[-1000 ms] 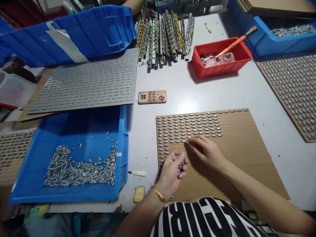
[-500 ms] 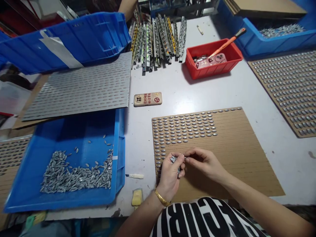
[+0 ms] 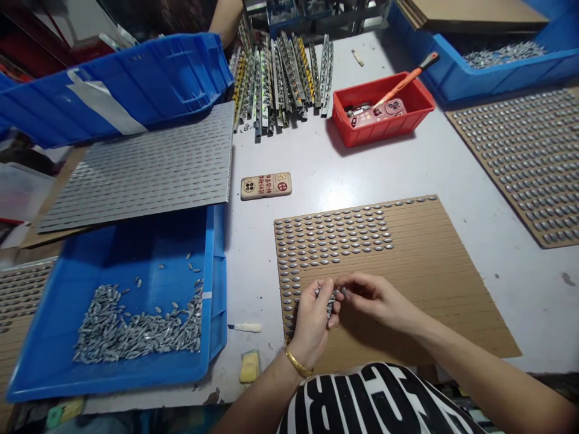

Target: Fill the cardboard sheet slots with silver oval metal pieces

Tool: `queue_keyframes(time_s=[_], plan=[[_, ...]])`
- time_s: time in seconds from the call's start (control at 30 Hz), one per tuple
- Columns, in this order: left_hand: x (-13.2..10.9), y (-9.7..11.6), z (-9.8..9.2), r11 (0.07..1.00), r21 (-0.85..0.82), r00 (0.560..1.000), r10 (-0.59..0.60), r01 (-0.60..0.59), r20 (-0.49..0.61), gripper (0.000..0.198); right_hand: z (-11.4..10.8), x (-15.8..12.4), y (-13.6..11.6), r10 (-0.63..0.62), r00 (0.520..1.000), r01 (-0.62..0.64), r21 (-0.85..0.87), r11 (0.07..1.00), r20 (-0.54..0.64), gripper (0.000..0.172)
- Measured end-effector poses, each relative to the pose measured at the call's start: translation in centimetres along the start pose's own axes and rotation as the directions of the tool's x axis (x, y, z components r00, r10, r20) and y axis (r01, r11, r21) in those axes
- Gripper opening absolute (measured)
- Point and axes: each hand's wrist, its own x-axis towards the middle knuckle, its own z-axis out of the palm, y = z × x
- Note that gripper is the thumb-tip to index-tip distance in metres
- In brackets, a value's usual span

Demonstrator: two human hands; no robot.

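Observation:
My left hand (image 3: 313, 322) is cupped and closed round a small heap of grey oval metal pieces (image 3: 329, 299), held over the near left part of a ribbed brown board (image 3: 434, 283). My right hand (image 3: 377, 299) meets it from the right, fingertips pinched at that heap. Rows of the same oval pieces (image 3: 335, 236) fill the board's far left part and run down its left edge. The rest of the board is bare ribs.
A blue bin (image 3: 58, 367) with a pile of loose oval pieces (image 3: 136, 328) lies to the left. Behind it are a grey ribbed sheet (image 3: 145, 166), a phone (image 3: 266, 185), a red tray (image 3: 384, 129), metal strips (image 3: 280, 75) and a filled board (image 3: 525, 150).
A second ago my right hand was at the board's rows. It has drawn back to the heap in my left hand. The view has shifted slightly.

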Motion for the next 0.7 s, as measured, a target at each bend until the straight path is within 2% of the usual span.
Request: queue_keyframes(time_s=[0.17, 0.27, 0.33, 0.43, 0.57, 0.7], plan=[[0.1, 0.0, 0.0, 0.996, -0.049, 0.997, -0.072, 0.074, 0.031, 0.026, -0.9, -0.2, 0.6, -0.007, 0.998, 0.002, -0.082, 0.997, -0.066, 0.017], [0.2, 0.0, -0.1, 0.995, -0.04, 0.995, -0.085, 0.086, 0.044, 0.023, -1.5, -0.2, 1.5, -0.084, 0.983, 0.035, -0.282, 0.959, -0.165, 0.017], [0.2, 0.2, -0.3, 0.997, -0.035, 0.997, -0.074, 0.075, 0.027, 0.024, -1.7, 0.0, 2.3, -0.185, 0.96, 0.064, -0.48, 0.875, -0.209, 0.018], [0.1, 0.5, -0.8, 0.997, -0.041, 0.998, -0.058, 0.058, 0.012, 0.029, -1.7, 0.4, 3.3, -0.292, 0.945, 0.115, -0.689, 0.716, -0.146, 0.022], [-0.3, 0.8, -1.4, 0.994, -0.081, 0.997, -0.072, 0.073, 0.013, 0.033, -0.8, 1.7, 3.4, -0.38, 0.923, 0.157, -0.848, 0.506, -0.056, 0.026], [-0.4, 0.8, -1.6, 0.991, -0.109, 0.997, -0.079, 0.08, 0.017, 0.035, -0.3, 3.1, 2.9, -0.383, 0.923, 0.17, -0.926, 0.338, 0.03, 0.028]])
